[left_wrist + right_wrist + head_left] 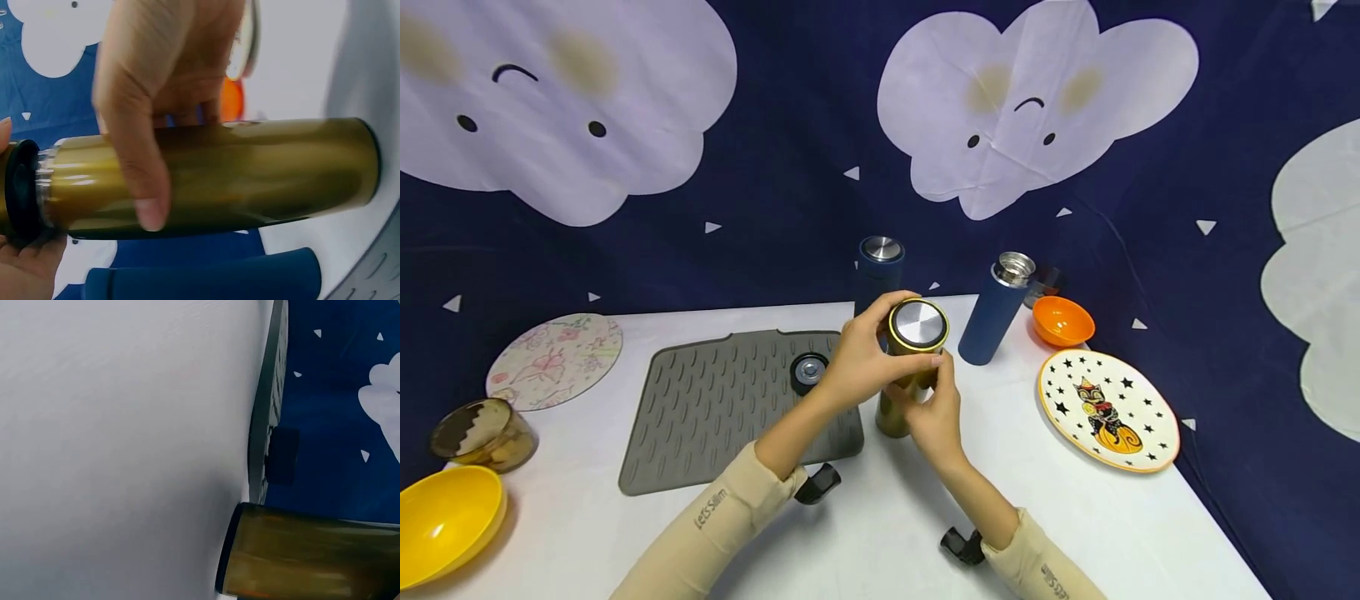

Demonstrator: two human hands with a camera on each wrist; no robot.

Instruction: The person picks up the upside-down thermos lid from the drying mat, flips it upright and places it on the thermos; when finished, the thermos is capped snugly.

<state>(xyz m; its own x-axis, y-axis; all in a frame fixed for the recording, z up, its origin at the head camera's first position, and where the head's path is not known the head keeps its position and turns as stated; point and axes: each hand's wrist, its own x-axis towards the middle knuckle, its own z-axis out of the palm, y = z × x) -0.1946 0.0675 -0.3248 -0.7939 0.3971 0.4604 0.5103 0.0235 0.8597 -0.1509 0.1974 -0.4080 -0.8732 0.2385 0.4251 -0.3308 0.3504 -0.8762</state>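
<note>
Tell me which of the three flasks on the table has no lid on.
The blue flask on the right, next to the orange bowl: its steel mouth is bare. The other blue flask and the gold flask are capped.

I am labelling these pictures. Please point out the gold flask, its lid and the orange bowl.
gold flask (250, 175): left wrist view, on the side of its body.
lid (918, 323): head view, on its silver top.
orange bowl (1062, 321): head view, on its inside.

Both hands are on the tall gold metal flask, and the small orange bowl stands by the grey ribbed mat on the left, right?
Not quite. In the head view the small orange bowl is on the right, behind the star-patterned plate. Both hands do hold the tall gold metal flask.
</note>
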